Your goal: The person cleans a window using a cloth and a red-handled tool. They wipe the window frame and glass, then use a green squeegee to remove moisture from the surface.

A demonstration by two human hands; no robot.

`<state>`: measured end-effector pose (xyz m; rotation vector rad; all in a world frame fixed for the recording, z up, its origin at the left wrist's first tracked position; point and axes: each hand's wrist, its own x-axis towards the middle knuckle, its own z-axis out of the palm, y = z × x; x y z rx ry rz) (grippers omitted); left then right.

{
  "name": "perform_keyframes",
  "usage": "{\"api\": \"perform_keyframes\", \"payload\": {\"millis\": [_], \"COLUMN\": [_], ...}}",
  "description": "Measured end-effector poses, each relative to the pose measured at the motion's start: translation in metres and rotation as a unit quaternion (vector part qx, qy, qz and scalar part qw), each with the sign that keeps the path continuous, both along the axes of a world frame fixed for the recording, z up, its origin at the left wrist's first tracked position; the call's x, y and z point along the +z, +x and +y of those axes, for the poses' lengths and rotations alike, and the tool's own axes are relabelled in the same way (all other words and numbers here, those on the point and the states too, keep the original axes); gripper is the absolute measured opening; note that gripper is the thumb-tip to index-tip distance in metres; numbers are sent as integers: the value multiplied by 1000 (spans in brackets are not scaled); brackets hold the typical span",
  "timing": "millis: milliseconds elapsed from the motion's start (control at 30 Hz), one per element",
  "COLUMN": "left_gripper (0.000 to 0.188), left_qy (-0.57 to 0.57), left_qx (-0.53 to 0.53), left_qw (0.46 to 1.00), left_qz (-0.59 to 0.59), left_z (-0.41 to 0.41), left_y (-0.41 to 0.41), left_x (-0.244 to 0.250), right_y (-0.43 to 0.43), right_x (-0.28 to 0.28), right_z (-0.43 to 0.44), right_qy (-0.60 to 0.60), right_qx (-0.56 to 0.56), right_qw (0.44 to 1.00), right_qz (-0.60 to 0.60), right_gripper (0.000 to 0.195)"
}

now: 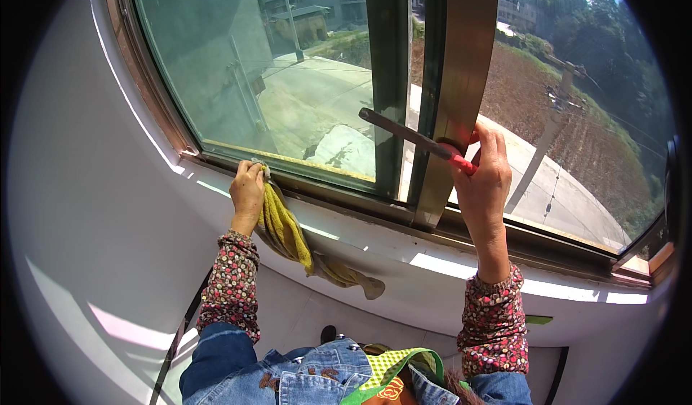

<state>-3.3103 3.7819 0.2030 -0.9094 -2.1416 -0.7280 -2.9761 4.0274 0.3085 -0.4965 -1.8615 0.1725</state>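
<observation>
My left hand (248, 194) is closed on one end of a yellow and grey cloth (284, 226), at the bottom rail of the sliding window. The rest of the cloth hangs over the edge of the white sill. My right hand (484, 175) is at the brown metal window stile (459, 80), holding a tool with a red handle and a long dark bar (405, 133). The bar points up and left across the frame. What kind of tool it is cannot be told. My right fingertips are partly hidden by the hand and the stile.
The white window sill (354, 240) runs below the brown window track (346, 205). A greenish glass pane (319, 96) fills the left part. A green strip (539, 319) shows on the wall below the sill at right. White wall (135, 188) lies at left.
</observation>
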Motion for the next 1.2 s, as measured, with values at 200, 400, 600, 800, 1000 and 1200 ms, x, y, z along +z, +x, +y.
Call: {"api": "perform_keyframes", "payload": {"millis": [200, 400, 600, 800, 1000, 1200], "left_gripper": [20, 21, 21, 25, 22, 18], "left_qy": [17, 1, 16, 20, 29, 23], "left_qx": [-129, -255, -283, -164, -56, 62], "left_qw": [990, 963, 952, 982, 995, 997], "left_qz": [50, 90, 118, 90, 73, 36], "left_z": [28, 40, 22, -36, -80, -115], "left_y": [57, 74, 34, -68, -146, -225], "left_x": [-14, -13, -8, -17, -16, -10], "right_y": [-8, -15, -38, -29, -26, -27], "right_x": [-6, -21, -36, -60, -67, -66], "right_z": [-8, -11, -16, 3, 10, 10], "right_qy": [22, 1, 75, 18, -15, -43], "right_qx": [-10, -22, -240, -194, -196, -172], "right_qw": [1000, 998, 967, 975, 974, 974], "right_qz": [10, 50, 50, 103, 114, 139], "right_gripper": [43, 26, 52, 44, 43, 40]}}
